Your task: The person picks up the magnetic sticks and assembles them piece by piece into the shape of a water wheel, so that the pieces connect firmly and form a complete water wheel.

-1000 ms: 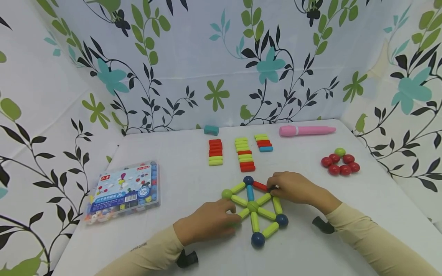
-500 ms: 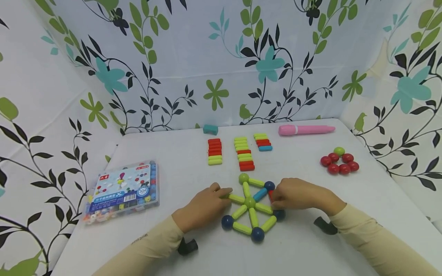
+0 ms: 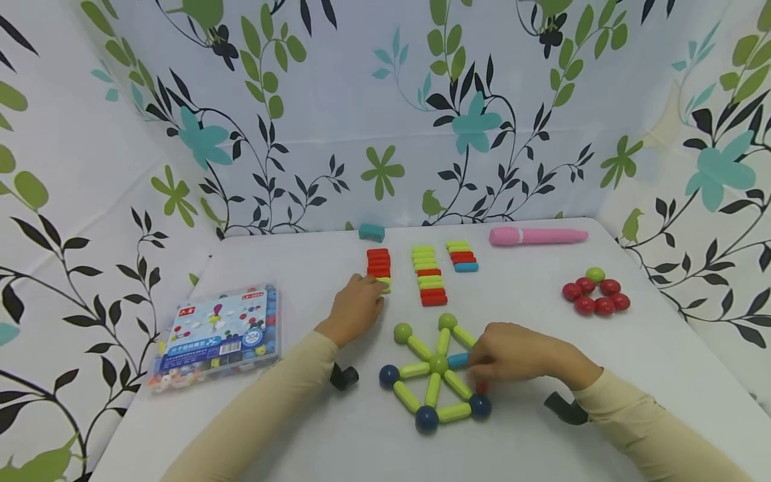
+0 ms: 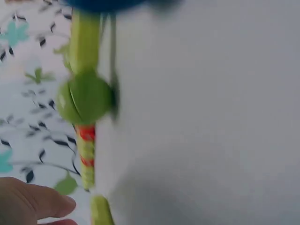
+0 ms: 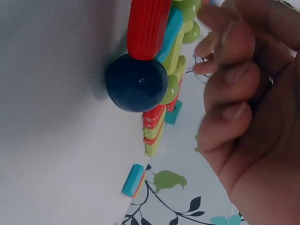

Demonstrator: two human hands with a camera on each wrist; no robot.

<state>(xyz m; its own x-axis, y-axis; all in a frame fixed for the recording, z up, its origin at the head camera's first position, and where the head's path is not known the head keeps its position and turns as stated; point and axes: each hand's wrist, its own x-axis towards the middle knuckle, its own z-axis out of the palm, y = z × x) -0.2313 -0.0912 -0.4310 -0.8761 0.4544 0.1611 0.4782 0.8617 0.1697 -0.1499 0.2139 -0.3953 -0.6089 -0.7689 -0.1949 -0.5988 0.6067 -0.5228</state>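
Observation:
A wheel of ball-and-stick pieces lies on the white table: yellow-green spokes meet at a green hub ball [image 3: 438,364], with navy balls [image 3: 427,420] and green balls [image 3: 403,333] around the rim. Over the wheel's right side hovers my right hand [image 3: 512,355], fingers loosely curled, covering part of the rim. From the wrist, a red rod [image 5: 149,28] joined to a navy ball [image 5: 136,83] shows beside those fingers. My left hand [image 3: 355,308] reaches the front of the left stack; its thumb [image 4: 56,202] is beside a yellow-green rod [image 4: 101,211].
More rods stand in a middle row [image 3: 428,272] and a shorter right row [image 3: 462,257]. A boxed molecule kit [image 3: 219,335] lies left. Behind are a teal block [image 3: 371,233] and a pink pen-like object [image 3: 538,235]. Red balls [image 3: 604,306] form a ring at right.
The wheel has turned clockwise under my hands. My left hand has left it and moved forward to the left stack of rods. My right hand stays over the wheel's right side.

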